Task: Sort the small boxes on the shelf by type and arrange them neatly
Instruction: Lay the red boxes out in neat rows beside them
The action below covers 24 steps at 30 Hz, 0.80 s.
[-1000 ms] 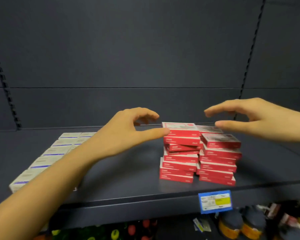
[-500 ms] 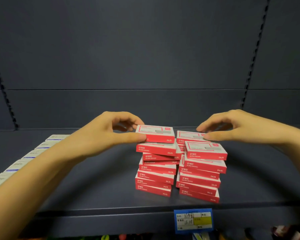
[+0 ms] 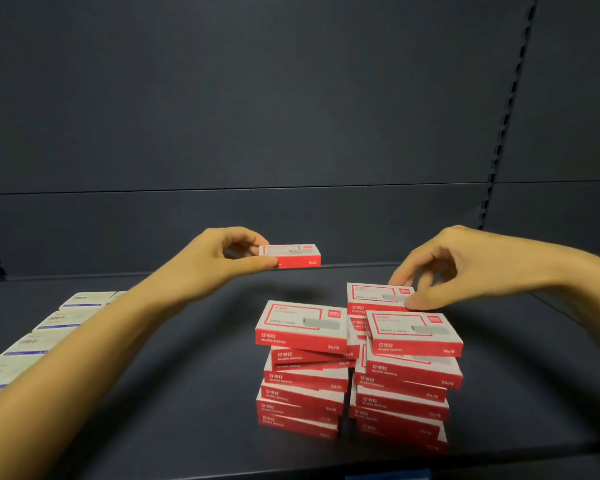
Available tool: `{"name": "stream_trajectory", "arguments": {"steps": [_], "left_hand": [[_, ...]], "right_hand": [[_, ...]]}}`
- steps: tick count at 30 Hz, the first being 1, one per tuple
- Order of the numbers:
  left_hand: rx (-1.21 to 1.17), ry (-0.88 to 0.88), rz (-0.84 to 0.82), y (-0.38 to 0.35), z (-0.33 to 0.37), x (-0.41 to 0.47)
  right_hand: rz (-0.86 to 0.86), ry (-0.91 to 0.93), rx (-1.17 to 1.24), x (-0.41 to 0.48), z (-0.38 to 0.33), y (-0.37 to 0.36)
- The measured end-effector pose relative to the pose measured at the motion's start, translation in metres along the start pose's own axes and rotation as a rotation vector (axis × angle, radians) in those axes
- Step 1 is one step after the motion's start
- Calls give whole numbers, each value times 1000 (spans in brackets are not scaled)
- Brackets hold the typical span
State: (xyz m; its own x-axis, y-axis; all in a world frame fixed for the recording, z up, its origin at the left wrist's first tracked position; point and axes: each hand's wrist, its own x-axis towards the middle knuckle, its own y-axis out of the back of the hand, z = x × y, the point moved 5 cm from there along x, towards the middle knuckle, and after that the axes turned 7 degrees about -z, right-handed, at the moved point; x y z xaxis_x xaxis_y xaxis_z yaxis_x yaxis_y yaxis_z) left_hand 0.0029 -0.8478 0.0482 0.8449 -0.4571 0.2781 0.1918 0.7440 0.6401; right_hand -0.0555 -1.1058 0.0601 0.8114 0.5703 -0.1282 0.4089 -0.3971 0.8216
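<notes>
Left hand (image 3: 215, 268): a red box (image 3: 291, 256) is pinched at its left end and held level in the air.
Box axis: the long side runs left to right, above and behind the red stacks (image 3: 305, 375).
Right hand (image 3: 465, 268): the top box (image 3: 374, 296) of the rear right stack is gripped by thumb and fingertips.
White boxes (image 3: 49, 327): laid in rows at the far left of the shelf (image 3: 187, 393).

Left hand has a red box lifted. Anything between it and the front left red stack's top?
Nothing visible. The red box in the left hand hangs above and behind the front left stack. The right hand pinches the rear right stack's top box, off to the side.
</notes>
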Motion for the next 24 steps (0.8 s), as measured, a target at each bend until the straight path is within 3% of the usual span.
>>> {"name": "stream_trajectory", "arguments": {"steps": [10, 16, 19, 24], "left_hand": [[70, 94, -76, -36, -50, 39], [51, 149, -119, -56, -74, 43], [125, 113, -94, -57, -78, 43], [261, 126, -49, -56, -85, 43]], "right_hand": [[16, 42, 18, 6, 6, 5], [182, 81, 29, 21, 19, 21], [260, 32, 27, 44, 38, 28], [207, -106, -52, 93, 79, 3]]}}
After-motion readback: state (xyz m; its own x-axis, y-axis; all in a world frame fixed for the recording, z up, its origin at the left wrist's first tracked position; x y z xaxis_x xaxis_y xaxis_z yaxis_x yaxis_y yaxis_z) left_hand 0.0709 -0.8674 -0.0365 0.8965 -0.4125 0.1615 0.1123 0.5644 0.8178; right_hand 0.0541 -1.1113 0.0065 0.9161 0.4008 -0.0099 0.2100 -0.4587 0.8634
